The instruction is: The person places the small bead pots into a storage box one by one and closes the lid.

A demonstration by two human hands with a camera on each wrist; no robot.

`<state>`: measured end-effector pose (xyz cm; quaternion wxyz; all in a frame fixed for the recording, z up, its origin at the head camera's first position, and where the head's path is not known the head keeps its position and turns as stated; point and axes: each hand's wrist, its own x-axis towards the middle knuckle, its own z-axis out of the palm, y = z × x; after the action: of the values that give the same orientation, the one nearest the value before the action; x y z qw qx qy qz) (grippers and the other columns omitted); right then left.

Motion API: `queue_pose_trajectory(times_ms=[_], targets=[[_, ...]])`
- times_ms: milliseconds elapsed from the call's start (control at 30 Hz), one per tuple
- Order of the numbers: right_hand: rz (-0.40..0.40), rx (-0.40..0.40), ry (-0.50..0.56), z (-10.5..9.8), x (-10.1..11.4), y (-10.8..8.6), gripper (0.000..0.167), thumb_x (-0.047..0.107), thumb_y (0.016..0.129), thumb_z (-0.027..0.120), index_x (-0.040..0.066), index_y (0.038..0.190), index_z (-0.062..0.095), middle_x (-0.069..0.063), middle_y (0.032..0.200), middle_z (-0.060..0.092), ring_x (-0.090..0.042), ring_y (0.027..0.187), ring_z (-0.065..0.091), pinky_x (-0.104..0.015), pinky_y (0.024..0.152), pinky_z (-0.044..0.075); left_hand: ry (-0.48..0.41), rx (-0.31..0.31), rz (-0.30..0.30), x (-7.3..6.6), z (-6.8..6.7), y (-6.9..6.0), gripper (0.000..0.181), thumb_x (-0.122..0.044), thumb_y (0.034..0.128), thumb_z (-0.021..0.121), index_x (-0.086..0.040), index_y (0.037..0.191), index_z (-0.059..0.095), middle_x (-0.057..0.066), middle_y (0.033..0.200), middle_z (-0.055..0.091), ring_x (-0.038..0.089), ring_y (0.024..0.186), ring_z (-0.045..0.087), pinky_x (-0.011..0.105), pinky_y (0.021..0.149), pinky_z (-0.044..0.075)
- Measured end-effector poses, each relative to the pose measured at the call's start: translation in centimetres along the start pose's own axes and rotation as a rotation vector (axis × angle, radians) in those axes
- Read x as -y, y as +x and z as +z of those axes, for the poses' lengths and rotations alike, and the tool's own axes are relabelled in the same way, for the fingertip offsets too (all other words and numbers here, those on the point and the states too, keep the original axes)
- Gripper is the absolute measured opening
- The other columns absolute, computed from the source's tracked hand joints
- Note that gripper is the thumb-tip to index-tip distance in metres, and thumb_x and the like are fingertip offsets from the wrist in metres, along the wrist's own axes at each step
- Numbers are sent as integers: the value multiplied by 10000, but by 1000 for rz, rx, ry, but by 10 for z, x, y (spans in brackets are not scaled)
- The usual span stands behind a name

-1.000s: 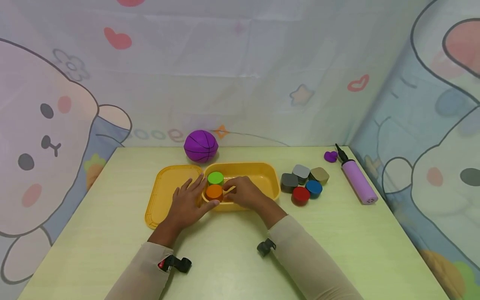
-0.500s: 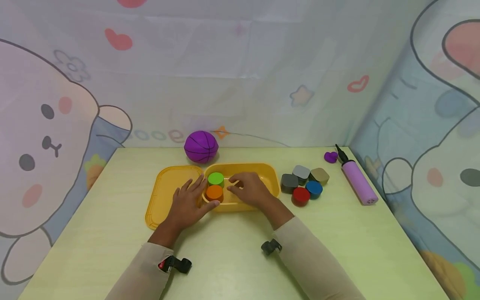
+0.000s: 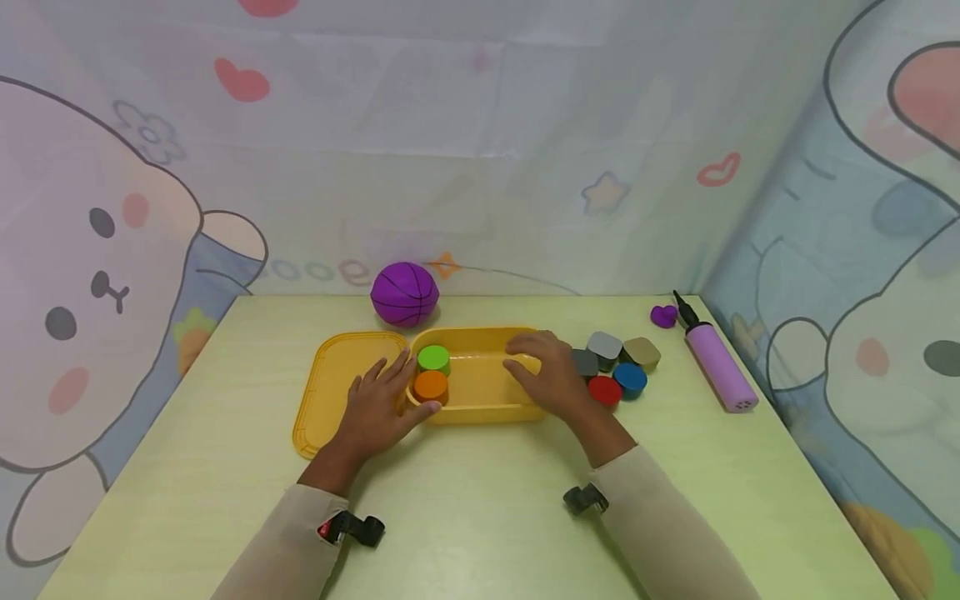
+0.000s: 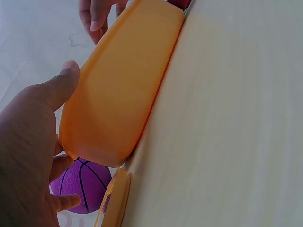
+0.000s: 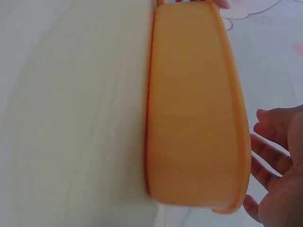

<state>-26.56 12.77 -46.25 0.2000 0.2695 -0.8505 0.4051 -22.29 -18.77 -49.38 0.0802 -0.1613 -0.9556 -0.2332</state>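
box (image 3: 480, 415) stands with left hand (image 3: 372, 408) spread against one end, likely to steady it, orange block (image 3: 431, 387) just inside; right hand (image 3: 553, 375), fingers loosely parted, holds nothing over the opposite end.

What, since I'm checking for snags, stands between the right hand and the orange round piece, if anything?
Nothing visible: in the head view, only bare floor of the yellow tub lies between the right hand and the orange round piece. The left hand is at the tub's opposite end.
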Motion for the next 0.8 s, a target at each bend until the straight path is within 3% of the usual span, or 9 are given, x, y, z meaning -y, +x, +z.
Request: queue_pose_trajectory(times_ms=[200,333,467,600,700,800], targets=[[55,-42,-46,-19,-11,-12,201,108,976,820,29,1161,826,-153,1327,763,-410,1392,563,-784,1142,286,-1,-5,5,-3,0,1,904,-605,998,695,-128,1704,393,47,1805,323,509,1641,319,859,1239,221],[97,-63,-54,-37,-19,-22,203,110,986,811,28,1172,820,-157,1364,742,-418,1429,517,-852,1155,196,-6,6,2,-5,3,2,905,-609,1002,687,-130,1708,385,44,1807,318,512,1640,319,862,1238,218],[130,-86,-35,-56,-32,-33,201,81,980,809,15,1169,820,-168,1363,741,-439,1442,499,-856,1188,162,-9,10,3,-6,6,2,905,-615,1003,681,-124,1705,390,40,1812,310,517,1636,322,865,1231,224],[139,-104,-11,-72,-46,-41,207,40,953,826,-16,1152,815,-214,1345,742,-509,1447,479,-790,1227,270,-2,-2,9,-2,8,2,910,-631,1004,675,-131,1708,387,36,1813,307,514,1637,324,864,1230,229],[164,-112,7,-81,-56,-46,232,31,945,832,-36,1166,808,-243,1348,736,-530,1450,464,-813,1222,239,4,-13,12,2,7,2,913,-642,1006,671,-135,1709,385,38,1813,309,513,1637,323,864,1229,228],[222,-99,15,-92,-62,-51,269,63,963,822,-35,1212,797,-240,1378,726,-498,1484,436,-871,1201,119,7,-20,12,3,6,2,912,-633,1005,677,-130,1708,386,44,1811,315,516,1634,325,869,1225,227]])
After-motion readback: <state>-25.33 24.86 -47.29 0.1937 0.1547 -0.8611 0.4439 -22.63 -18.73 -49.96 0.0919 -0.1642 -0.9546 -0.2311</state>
